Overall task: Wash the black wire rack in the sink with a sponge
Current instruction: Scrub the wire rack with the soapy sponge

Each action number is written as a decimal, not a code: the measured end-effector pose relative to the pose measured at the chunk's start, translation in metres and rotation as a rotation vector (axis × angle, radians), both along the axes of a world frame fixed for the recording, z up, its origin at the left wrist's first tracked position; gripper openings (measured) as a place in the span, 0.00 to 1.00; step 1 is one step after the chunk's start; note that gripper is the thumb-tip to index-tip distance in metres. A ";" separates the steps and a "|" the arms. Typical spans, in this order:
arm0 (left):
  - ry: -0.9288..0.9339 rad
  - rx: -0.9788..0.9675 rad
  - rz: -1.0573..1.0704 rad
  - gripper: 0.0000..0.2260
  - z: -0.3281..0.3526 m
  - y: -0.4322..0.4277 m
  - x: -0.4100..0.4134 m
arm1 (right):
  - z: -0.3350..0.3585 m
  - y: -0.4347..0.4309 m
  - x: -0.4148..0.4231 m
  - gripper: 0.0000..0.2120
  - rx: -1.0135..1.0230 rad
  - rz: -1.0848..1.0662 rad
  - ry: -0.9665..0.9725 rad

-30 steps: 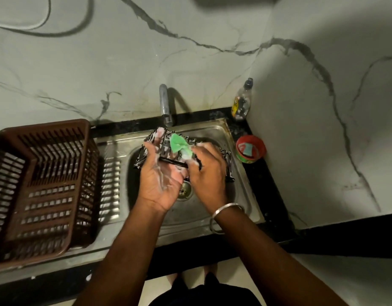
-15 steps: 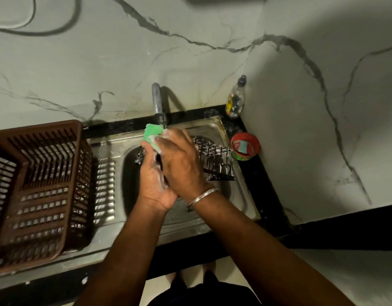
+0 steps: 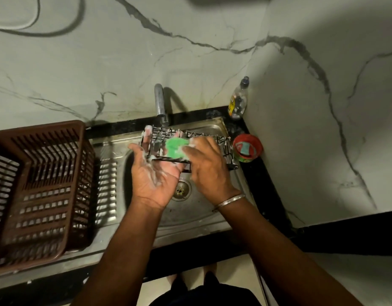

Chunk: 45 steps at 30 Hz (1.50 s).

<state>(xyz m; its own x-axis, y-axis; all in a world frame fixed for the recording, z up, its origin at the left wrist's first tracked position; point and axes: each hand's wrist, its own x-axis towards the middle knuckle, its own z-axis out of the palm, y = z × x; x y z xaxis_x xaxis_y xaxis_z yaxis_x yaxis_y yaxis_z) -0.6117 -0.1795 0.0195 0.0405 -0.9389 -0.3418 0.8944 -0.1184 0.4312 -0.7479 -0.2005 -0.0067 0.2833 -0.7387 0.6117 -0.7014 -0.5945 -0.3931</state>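
Left hand (image 3: 155, 173) cradles the black wire rack (image 3: 190, 146) over the sink (image 3: 204, 219) at frame centre, likely steadying it; right hand (image 3: 209, 166) pinches the green sponge (image 3: 176, 146) against its wires.

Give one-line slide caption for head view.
Left hand holds black wire rack over sink; right hand scrubs with green sponge.
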 end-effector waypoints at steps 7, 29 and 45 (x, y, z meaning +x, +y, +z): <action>0.000 0.044 0.057 0.28 -0.015 -0.006 0.006 | -0.007 0.011 -0.010 0.14 0.012 -0.052 0.031; -0.029 0.066 0.151 0.25 -0.016 -0.009 0.005 | -0.022 0.007 -0.033 0.16 0.051 -0.321 -0.032; -0.016 0.105 0.162 0.26 -0.010 -0.005 0.008 | -0.019 -0.031 -0.061 0.12 0.123 -0.517 -0.162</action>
